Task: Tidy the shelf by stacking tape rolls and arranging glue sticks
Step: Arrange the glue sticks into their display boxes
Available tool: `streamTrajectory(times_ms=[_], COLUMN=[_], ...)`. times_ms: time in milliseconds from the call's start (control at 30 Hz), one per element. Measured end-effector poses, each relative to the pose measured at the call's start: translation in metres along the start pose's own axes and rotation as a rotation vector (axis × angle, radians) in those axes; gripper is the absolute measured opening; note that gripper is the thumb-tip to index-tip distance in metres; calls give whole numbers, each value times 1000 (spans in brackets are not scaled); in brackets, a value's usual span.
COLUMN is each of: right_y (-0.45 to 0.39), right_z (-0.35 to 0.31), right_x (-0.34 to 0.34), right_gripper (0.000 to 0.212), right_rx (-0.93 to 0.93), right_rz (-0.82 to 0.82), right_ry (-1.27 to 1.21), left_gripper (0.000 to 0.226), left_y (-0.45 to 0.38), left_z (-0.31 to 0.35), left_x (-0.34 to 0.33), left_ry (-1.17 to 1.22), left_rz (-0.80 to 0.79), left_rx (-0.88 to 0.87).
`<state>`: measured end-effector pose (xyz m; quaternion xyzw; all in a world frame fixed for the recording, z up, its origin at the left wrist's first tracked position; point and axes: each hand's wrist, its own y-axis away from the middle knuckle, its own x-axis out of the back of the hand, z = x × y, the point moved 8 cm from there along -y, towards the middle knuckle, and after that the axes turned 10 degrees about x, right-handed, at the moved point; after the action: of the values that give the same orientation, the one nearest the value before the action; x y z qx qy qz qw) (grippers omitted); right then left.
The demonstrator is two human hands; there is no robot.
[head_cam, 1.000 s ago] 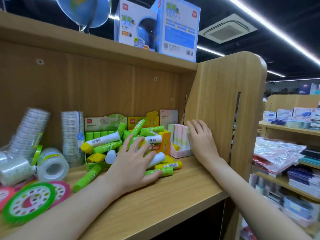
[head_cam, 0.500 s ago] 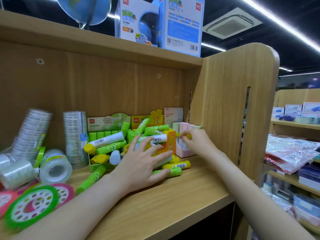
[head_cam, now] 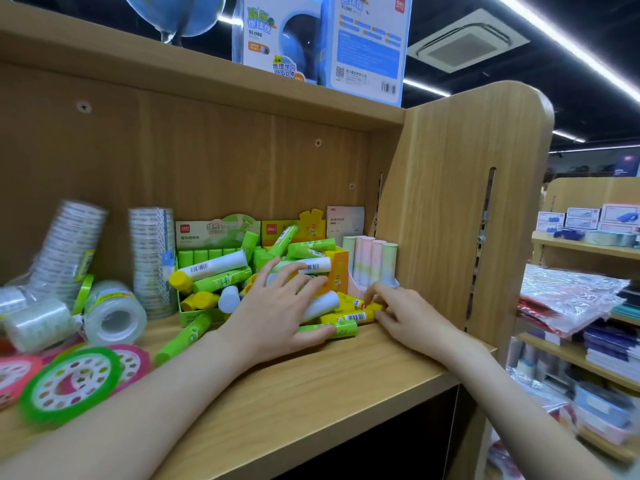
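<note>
A jumbled heap of green, yellow and white glue sticks (head_cam: 221, 278) spills over a green display box (head_cam: 194, 317) and an orange one (head_cam: 341, 268). My left hand (head_cam: 277, 306) rests on the heap with fingers spread. My right hand (head_cam: 405, 313) is low beside it, fingers curled and pinching a yellow glue stick (head_cam: 356, 303); another yellow stick (head_cam: 346, 318) lies under its thumb. Pastel glue sticks (head_cam: 372, 259) stand upright in a box behind. Clear tape rolls stand in a leaning stack (head_cam: 65, 251) and a straight stack (head_cam: 152, 258). Loose clear rolls (head_cam: 114, 313) lie on the left.
A green tape ring (head_cam: 69, 386) and a pink one (head_cam: 136, 362) lie at the shelf's front left. One green glue stick (head_cam: 183, 339) lies loose on the shelf board (head_cam: 311, 393). The wooden side panel (head_cam: 450, 220) closes the right end. Globe boxes (head_cam: 322, 39) stand on the shelf above.
My right hand has dropped from the upright pastel sticks to the yellow sticks on the shelf board and curled round one. My left hand has stayed on the heap.
</note>
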<state>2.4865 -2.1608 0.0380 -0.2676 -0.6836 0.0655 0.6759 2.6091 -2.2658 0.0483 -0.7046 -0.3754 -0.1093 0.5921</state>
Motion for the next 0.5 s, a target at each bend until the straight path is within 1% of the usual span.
streamTrajectory(times_ms=[33, 67, 100, 133, 167, 200, 267, 300, 367, 433, 467, 500], right_y=[-2, -4, -8, -13, -19, -24, -31, -32, -31, -26, -23, -20], right_z=[-4, -8, -13, -20, -29, -36, -40, -37, -22, -3, 8, 18], right_x=[6, 13, 18, 19, 15, 9, -1, -2, 5, 10, 12, 15], right_gripper=[22, 22, 22, 21, 21, 23, 25, 24, 21, 16, 14, 13], right_rx=[26, 50, 77, 111, 147, 177, 199, 182, 88, -62, -130, -197], right_rz=[51, 119, 175, 185, 148, 93, 22, 31, 126, 276, 367, 454], right_ry=[-15, -83, -213, -370, -491, -544, -579, -629, -862, -1184, -1297, -1344], left_gripper=[70, 71, 73, 74, 76, 78, 79, 79, 75, 67, 63, 61], left_y=[0, -1, -1, -1, -1, -1, -1, -1, -1, 0, 0, 0], left_z=[0, 0, 0, 0, 0, -1, -1, -2, -3, -1, 0, 1], left_x=[0, 1, 1, 1, 1, 1, 1, 1, 1, 2, 3, 2], left_ry=[0, -2, -7, -11, -7, 7, 35, 42, 48, 34, 20, 11], left_rz=[1, 5, 9, 12, 10, 7, -7, -12, -8, 23, 34, 35], left_rx=[5, 8, 11, 13, 15, 18, 29, 34, 32, 17, 7, -3])
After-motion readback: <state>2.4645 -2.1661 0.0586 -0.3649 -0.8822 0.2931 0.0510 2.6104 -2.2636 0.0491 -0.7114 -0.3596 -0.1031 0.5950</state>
